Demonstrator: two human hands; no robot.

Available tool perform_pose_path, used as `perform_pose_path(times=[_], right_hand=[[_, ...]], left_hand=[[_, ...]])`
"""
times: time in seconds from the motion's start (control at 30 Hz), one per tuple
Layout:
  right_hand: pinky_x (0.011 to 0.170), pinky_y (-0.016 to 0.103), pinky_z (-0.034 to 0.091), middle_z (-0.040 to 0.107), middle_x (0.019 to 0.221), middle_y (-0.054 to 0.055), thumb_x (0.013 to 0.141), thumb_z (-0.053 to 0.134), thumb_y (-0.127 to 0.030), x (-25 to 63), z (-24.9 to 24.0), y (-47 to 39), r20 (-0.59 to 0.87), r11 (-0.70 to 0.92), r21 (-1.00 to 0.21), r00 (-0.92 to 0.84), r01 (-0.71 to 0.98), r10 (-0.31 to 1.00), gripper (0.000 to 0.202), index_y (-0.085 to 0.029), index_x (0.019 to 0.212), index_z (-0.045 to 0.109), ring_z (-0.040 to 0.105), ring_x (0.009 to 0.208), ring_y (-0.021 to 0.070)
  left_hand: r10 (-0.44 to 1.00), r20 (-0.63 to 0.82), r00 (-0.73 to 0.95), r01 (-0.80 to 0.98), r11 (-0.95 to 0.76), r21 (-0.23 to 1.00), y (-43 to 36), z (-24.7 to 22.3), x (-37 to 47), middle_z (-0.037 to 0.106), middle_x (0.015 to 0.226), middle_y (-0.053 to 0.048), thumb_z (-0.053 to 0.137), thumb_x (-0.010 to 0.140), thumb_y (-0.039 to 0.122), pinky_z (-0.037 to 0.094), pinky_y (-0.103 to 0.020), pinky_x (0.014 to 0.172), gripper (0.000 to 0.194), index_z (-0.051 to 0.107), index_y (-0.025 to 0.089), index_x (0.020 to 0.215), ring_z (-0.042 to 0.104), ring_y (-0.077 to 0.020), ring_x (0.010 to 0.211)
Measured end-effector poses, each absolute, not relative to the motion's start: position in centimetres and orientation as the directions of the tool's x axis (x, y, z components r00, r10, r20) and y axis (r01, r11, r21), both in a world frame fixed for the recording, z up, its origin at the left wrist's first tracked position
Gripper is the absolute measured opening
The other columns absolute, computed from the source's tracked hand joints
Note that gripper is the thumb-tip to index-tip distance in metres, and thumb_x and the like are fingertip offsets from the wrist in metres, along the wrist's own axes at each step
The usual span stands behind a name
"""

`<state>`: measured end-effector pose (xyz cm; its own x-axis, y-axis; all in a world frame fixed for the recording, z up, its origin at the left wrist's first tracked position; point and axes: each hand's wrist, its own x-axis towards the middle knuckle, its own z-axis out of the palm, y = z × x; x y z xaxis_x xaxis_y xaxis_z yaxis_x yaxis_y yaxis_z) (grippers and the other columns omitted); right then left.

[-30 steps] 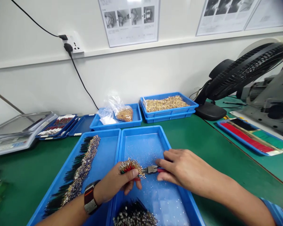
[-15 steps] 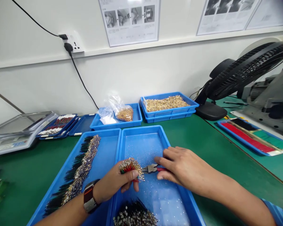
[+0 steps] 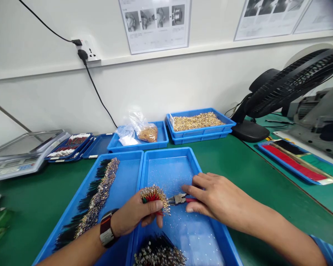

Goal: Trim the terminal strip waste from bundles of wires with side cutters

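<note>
Left hand [image 3: 133, 218] gripping wire bundle [image 3: 153, 195], fingers curled tight around it, over blue tray [image 3: 172, 166]. Right hand [image 3: 215, 197] pinching pliers [image 3: 179, 199], tips touching bundle's terminal ends. Cut wires [image 3: 158, 253] piling at tray's near end. Second tray [image 3: 127, 177] sitting left of tray, holding wire row [image 3: 100, 195]. Fan [image 3: 288, 85] standing far right of tray on bench [image 3: 238, 162].

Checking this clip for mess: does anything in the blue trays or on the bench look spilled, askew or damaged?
Only tiny metal bits scattered across the floor of the blue tray under the left hand, holding a wire bundle, and the right hand, holding small pliers. Nothing else stands out.
</note>
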<state>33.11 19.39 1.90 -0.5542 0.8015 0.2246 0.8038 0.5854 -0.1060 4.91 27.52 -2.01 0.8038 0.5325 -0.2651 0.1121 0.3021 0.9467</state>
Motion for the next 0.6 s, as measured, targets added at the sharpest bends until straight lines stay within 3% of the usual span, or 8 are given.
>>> perform_pose_path(times=[0.13,0.33,0.5,0.6], right_hand=[[0.071,0.038,0.040,0.064,0.093,0.005,0.112,0.044,-0.058,32.97,1.89,19.37,0.220,0.585,-0.121,-0.553,0.802,0.804,0.047,-0.020,0.124,0.069,0.061,0.080,0.0254],[0.063,0.037,0.030,0.061,0.084,0.003,0.112,0.045,-0.056,33.10,2.05,19.20,0.141,0.569,-0.135,-0.552,0.811,0.822,0.043,-0.021,0.102,0.068,0.056,0.071,0.0220],[0.062,0.036,0.030,0.062,0.085,0.002,0.112,0.043,-0.059,33.12,2.51,18.94,0.156,0.561,-0.196,-0.539,0.804,0.828,0.045,-0.022,0.108,0.070,0.057,0.069,0.0206],[0.065,0.037,0.032,0.062,0.086,0.003,0.111,0.046,-0.059,33.13,2.36,19.05,0.209,0.554,-0.138,-0.523,0.821,0.826,0.046,-0.021,0.112,0.071,0.058,0.073,0.0226]], left_hand=[[0.533,-0.280,0.799,0.114,0.323,0.939,27.52,-2.17,4.97,0.076,0.067,-0.005,0.079,0.090,0.061,0.024,-0.019,0.040,0.050,0.069,0.014,0.076,0.039,-0.0040,0.042],[0.605,-0.303,0.737,0.179,0.257,0.950,27.32,-2.03,5.28,0.078,0.074,-0.005,0.076,0.093,0.059,0.028,-0.019,0.042,0.046,0.071,0.013,0.084,0.044,-0.0045,0.043],[0.616,-0.272,0.739,0.188,0.200,0.962,27.36,-1.90,5.30,0.078,0.075,-0.005,0.074,0.095,0.060,0.029,-0.019,0.043,0.048,0.071,0.013,0.086,0.044,-0.0039,0.043],[0.602,-0.268,0.752,0.189,0.193,0.963,27.46,-1.98,5.22,0.078,0.074,-0.004,0.074,0.094,0.060,0.030,-0.019,0.043,0.048,0.069,0.014,0.086,0.043,-0.0042,0.043]])
